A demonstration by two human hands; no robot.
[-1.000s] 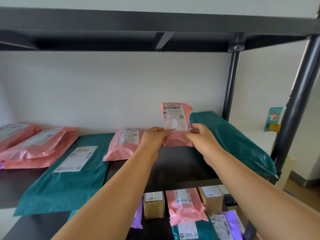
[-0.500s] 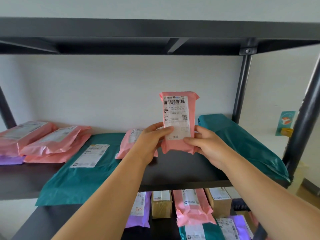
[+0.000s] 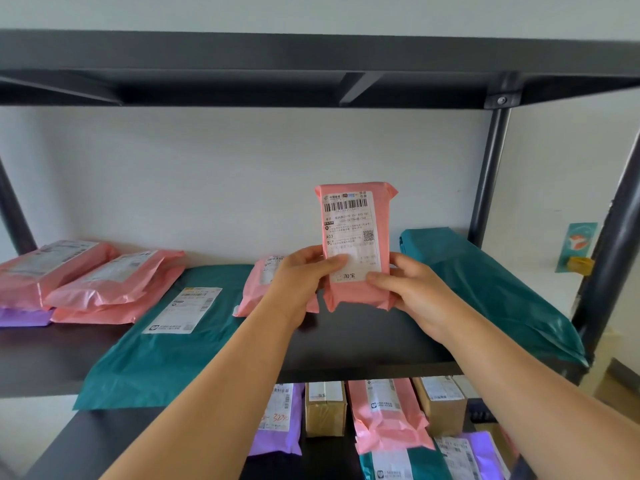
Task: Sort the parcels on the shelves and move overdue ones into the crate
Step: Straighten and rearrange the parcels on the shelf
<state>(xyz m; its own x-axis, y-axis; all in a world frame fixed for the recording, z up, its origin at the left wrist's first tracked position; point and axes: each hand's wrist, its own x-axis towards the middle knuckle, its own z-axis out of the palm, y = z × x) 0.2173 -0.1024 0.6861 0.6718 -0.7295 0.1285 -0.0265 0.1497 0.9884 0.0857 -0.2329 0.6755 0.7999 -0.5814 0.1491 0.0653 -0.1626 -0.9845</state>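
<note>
Head view: I am holding the pink parcel [image 3: 355, 247] upright over the middle shelf [image 3: 346, 344], long axis vertical. My left grip [image 3: 304, 277] and right grip [image 3: 412, 289] are pinching its lower half from opposite sides. No crate is showing.

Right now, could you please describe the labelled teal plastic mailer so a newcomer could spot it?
Find the black metal shelf board under the held pink parcel. Left of the left hand, a flat teal plastic mailer overhangs its front edge. Unlike the bulkier teal bag at right, it shows a white label.
</note>
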